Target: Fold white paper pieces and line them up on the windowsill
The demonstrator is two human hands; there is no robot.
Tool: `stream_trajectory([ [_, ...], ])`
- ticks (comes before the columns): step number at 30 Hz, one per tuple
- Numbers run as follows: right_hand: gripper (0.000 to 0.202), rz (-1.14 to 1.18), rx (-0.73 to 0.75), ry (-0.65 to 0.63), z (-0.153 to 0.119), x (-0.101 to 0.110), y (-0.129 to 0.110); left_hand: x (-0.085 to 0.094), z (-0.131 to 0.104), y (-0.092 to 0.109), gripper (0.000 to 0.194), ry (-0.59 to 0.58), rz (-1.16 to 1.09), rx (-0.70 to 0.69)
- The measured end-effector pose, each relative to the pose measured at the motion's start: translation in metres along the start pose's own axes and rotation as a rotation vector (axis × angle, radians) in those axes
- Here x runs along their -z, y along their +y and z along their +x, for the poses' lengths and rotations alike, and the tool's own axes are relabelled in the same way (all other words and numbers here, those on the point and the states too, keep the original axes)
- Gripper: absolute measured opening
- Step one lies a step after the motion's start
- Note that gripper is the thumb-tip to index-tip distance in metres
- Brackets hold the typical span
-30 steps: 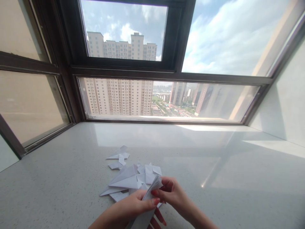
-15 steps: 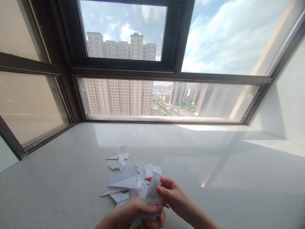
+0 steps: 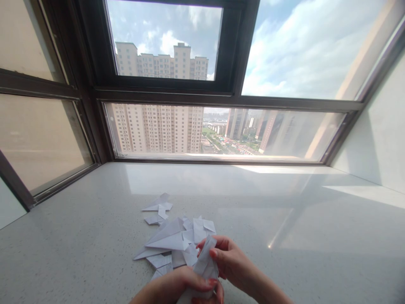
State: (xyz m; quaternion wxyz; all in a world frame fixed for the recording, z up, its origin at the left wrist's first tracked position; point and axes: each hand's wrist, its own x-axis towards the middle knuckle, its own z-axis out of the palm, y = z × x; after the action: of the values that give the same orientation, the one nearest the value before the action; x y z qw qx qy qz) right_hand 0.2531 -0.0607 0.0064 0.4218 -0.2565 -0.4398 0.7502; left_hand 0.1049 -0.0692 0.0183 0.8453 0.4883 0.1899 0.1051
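Through the head view I see the folded sheet (image 3: 204,265) at the near right edge of the paper pile (image 3: 167,241), the left hand (image 3: 190,280) clasping its lower part, the right hand (image 3: 228,255) pinching its upper end. Right of the pile, the sill (image 3: 272,211) runs wide to the wall (image 3: 378,139); behind it, to the window frame (image 3: 215,98).

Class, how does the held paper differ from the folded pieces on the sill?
Left hand and right hand grip the held paper; the folded pieces lie on the sill. The held paper is one narrow bundle; the folded pieces spread out, mostly overlapping. Both are white and folded.
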Motion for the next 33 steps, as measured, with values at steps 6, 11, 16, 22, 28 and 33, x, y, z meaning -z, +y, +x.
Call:
stream_trajectory([
  [6,0.042,-0.154,0.023,0.05,0.002,0.003,-0.001,0.003,0.0,0.0,0.03,-0.075,-0.115,0.012],
  [11,0.037,-0.352,0.068,0.031,0.003,0.003,-0.004,0.008,0.003,-0.005,0.03,-0.055,-0.141,0.051],
  [16,0.037,-0.416,0.056,0.084,0.003,0.006,-0.002,0.014,0.011,-0.016,0.032,0.023,-0.114,0.017],
  [22,0.034,-0.433,0.113,0.138,0.004,0.014,-0.003,0.01,0.005,-0.01,0.026,0.108,0.019,0.067],
  [28,0.032,-0.373,0.11,0.138,0.006,0.016,-0.002,0.005,-0.003,0.001,0.026,0.119,-0.003,0.18],
  [33,0.046,-0.16,0.04,0.098,0.0,0.006,-0.006,0.006,-0.002,0.0,0.026,0.023,-0.06,0.132],
])
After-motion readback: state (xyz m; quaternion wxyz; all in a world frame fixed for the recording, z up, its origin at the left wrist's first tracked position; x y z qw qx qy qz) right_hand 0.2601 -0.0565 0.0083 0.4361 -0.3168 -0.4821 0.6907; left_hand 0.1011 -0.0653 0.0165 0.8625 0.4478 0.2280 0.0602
